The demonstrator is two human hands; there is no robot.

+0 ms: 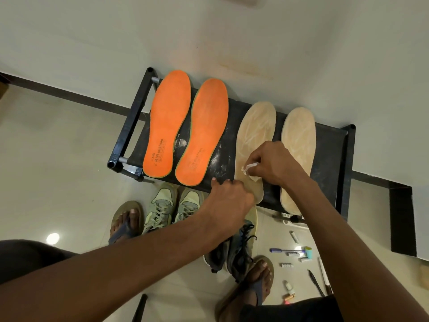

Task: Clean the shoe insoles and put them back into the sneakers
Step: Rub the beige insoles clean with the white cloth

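A black rack [329, 145] carries two orange insoles [167, 122] and two beige insoles [255, 126], seemingly flat.

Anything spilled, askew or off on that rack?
Yes. White powdery residue is scattered on the black rack between the two orange insoles and near the front edge. The beige insole being scrubbed with a white brush by the right hand shows pale smears. Small items litter the floor lower right.

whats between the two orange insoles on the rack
In the head view, only a narrow strip of the black rack shows between the left orange insole and the right orange insole, with a patch of white powdery residue on it.
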